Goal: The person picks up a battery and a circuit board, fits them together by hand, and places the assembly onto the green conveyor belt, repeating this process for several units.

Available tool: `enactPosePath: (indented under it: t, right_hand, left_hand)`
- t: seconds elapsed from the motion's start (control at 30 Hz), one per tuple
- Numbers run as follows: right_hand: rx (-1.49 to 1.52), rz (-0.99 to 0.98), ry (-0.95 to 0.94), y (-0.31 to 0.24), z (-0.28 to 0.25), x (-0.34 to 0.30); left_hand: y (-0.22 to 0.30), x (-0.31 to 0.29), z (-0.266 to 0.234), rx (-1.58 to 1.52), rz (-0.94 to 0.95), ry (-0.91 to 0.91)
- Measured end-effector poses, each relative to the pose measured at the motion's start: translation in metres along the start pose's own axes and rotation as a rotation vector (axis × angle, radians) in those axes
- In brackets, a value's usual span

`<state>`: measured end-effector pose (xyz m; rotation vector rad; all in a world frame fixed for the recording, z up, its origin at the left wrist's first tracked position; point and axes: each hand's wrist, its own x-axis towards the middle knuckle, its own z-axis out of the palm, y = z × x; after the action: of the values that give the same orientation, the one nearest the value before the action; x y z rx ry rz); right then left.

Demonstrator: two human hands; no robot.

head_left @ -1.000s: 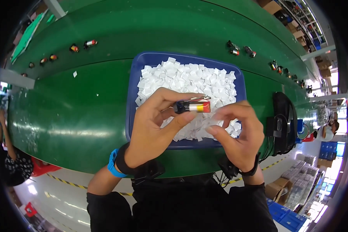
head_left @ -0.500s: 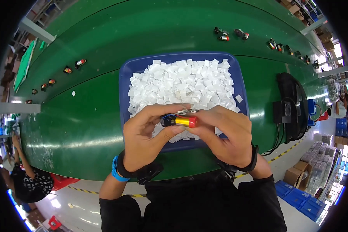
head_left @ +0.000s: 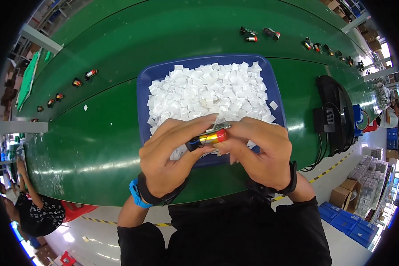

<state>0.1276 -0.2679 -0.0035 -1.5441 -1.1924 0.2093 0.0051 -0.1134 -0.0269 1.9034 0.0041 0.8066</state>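
Both my hands hold one small battery assembly (head_left: 213,137) above the near part of a blue tray (head_left: 142,97). It has a gold cylinder with a red end, a black end piece, thin dark wire and a flat silvery part along its far side. My left hand (head_left: 164,148) is closed round the black end, thumb below and fingers above. At the red end, my right hand (head_left: 268,148) pinches with thumb and forefinger. Fingers partly cover the piece. Many white square pieces (head_left: 208,86) fill the tray beneath.
Similar battery assemblies lie on the green table (head_left: 102,142), some at far left (head_left: 91,74), others at far right (head_left: 251,38). A black device with cables (head_left: 334,115) stands on the right. A co-worker (head_left: 37,208) is at lower left.
The battery assembly has tilted, its red end now higher than the black end. My left hand has turned slightly, and the right fingers have shifted at the red end.
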Motion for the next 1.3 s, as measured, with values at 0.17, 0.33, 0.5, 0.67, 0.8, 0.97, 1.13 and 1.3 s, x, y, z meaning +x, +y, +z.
enactPosePath:
  t: [0.17,0.33,0.5,0.67,0.8,0.97,1.13,1.3]
  right_hand:
    - [0.098,0.118,-0.009,-0.004,0.003,-0.002]
    - [0.041,0.265,-0.081,-0.003,-0.003,0.001]
    - [-0.07,0.223,-0.017,-0.006,-0.006,0.007]
    - [-0.275,-0.17,-0.062,0.005,-0.007,0.013]
    - [-0.22,-0.182,-0.126,0.008,-0.011,0.008]
    - [-0.202,-0.103,-0.144,0.007,-0.01,-0.007]
    - [-0.137,0.06,-0.153,0.001,-0.015,-0.028]
    - [-0.206,-0.085,-0.304,-0.001,-0.022,-0.037]
  left_hand:
    - [0.002,0.0,-0.003,0.124,0.067,-0.022]
    - [0.004,-0.005,0.003,-0.191,-0.257,-0.017]
    - [-0.004,0.002,-0.005,-0.667,-0.647,-0.164]
    - [-0.006,0.004,-0.013,-0.728,-0.708,-0.278]
    - [0.0,0.005,-0.01,-0.685,-0.721,-0.274]
    - [-0.005,0.001,-0.007,-0.514,-0.768,-0.371]
    - [-0.019,0.041,-0.042,-0.312,-0.744,-0.258]
    - [-0.151,0.086,-0.173,0.502,-0.742,0.009]
